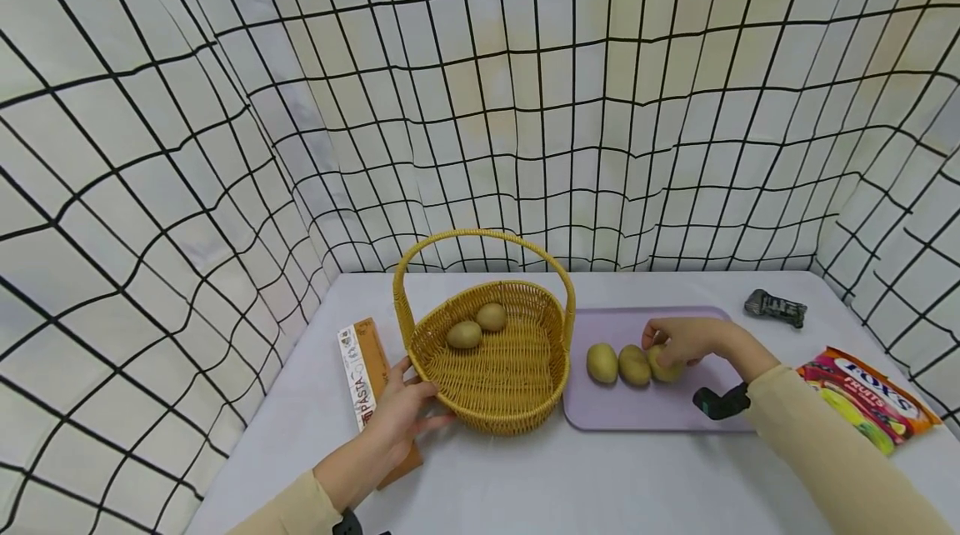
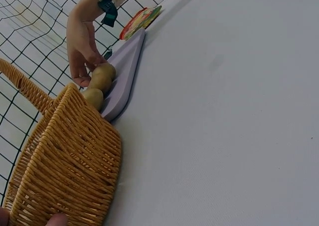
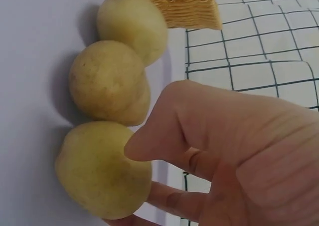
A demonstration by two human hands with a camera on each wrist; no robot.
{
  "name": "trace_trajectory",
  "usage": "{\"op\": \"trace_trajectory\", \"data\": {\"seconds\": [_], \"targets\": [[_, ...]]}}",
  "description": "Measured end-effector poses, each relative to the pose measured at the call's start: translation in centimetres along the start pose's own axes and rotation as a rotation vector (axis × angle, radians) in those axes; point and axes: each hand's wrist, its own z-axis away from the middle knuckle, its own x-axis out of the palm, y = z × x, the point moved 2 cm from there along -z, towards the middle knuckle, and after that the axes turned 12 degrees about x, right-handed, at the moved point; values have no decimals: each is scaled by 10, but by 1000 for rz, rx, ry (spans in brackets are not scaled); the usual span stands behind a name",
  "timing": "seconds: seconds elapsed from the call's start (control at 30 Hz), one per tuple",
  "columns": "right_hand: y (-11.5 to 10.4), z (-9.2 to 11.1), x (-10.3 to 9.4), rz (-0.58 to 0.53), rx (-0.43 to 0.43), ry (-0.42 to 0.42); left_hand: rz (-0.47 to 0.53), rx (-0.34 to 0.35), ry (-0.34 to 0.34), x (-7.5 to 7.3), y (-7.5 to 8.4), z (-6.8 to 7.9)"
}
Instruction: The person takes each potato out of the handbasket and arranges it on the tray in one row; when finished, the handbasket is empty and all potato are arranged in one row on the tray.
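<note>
Head: two potatoes (image 1: 465, 335) in the basket (image 1: 513, 377), three others (image 1: 602, 363) at the tray (image 1: 637, 416); I'd call it under half done. Left wrist: only the left hand's fingertips (image 2: 57, 220) show at the basket wall; can't tell gripping or steadying. Right wrist: right hand (image 3: 204, 131) pinches the end potato (image 3: 99, 171); its two neighbours (image 3: 107, 81) sit untouched, presumably remaining.

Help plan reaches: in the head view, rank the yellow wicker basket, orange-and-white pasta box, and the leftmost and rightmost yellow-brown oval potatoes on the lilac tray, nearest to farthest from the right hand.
1. Rightmost potato: held by the right hand.
2. Leftmost potato: row's left end.
3. Basket: left of the tray.
4. Pasta box: left of the basket.
</note>
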Motion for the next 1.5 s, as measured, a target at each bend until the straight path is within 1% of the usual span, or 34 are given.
{"op": "trace_trajectory", "data": {"seconds": [0.2, 0.33, 0.5, 0.6, 0.7, 0.77, 0.87, 0.97, 1.23, 1.33, 1.5], "targets": [[-4, 6, -3, 71, -51, 39, -1, 9, -13, 0, 0, 1], [-10, 11, -5, 76, -42, 66, 7, 7, -12, 0, 0, 1], [-20, 18, -9, 108, -30, 104, 13, 8, -3, 0, 0, 1], [-28, 24, -10, 100, -28, 114, 14, 10, -3, 0, 0, 1], [-40, 33, -10, 74, -55, 138, 13, 10, -4, 0, 0, 1], [-51, 40, -10, 66, -91, 165, 12, 7, -2, 0, -1, 1], [-67, 51, -10, 68, -149, 213, 11, 7, 1, 0, -1, 1], [-83, 63, -9, 82, -200, 242, 11, 2, 9, 0, -2, 2], [-124, 93, -4, 132, -280, 247, 13, -2, 15, 0, 0, 2], [-138, 100, -3, 151, -319, 267, 17, 3, 5, 0, 1, 2], [-157, 105, 0, 158, -351, 280, 20, 4, 2, 0, 0, 2]]}}
